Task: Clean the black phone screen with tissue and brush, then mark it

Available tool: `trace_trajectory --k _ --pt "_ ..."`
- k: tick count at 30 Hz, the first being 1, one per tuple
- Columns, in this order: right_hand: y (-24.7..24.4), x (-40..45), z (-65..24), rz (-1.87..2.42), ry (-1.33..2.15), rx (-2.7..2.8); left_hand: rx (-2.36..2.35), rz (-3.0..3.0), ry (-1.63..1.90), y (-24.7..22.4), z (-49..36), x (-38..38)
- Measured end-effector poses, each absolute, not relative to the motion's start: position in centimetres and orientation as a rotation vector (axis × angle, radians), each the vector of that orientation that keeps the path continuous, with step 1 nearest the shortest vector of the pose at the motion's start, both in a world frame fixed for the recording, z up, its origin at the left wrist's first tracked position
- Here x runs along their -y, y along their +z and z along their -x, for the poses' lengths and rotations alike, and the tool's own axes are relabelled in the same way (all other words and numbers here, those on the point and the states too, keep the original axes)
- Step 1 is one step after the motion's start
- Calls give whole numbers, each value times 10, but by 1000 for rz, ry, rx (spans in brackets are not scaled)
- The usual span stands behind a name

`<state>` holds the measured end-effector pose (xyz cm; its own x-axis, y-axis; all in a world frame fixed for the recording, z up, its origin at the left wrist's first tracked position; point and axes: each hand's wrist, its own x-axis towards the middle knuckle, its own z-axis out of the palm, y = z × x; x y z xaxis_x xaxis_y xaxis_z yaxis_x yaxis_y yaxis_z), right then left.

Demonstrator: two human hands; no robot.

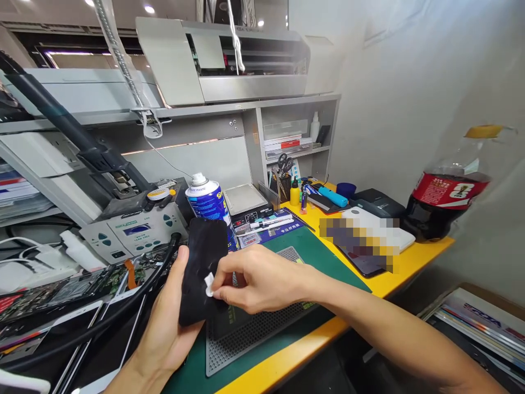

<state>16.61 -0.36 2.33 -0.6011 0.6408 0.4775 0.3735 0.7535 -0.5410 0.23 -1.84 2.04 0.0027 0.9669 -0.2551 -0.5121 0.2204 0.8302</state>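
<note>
Workstation with a hand-held object; clock positions were read about the dark slab, with twelve at the top of the view. The yellow bench carried the layout, and a green mat covered its near part, probably to protect the surface. At ten o'clock stood a grey control box, its panel facing the worker, presumably for easy reading. A perforated grey pad lay on the mat at four o'clock. A cola bottle stood between two and three, well apart from the hands, and a blue spray can stood upright at twelve, seemingly within easy reach. The left hand, at eight o'clock, gripped the dark slab above the bench, its thumb along one edge and its other fingers largely hidden behind; the tilt likely turned the broad face toward the worker. The right hand, at three, had its fingers closed in a pinch on a small white piece at the slab's face, a grip suited to fine control.
</note>
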Motion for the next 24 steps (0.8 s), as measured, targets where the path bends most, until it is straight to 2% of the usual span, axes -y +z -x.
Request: trace_trajectory --k 4,10,14,19,24 --pt "24 4 -166 878 444 2138 -981 -642 1252 17 -1 18" --pt "24 4 -167 821 625 2199 -958 -676 1203 14 -1 16" --pt "21 3 -167 938 454 1993 -942 -725 1119 12 0 18" --pt "20 5 -163 867 699 2090 -869 -738 1098 5 0 17" --pt "22 5 -159 920 616 1916 -896 -818 1023 1 1 16"
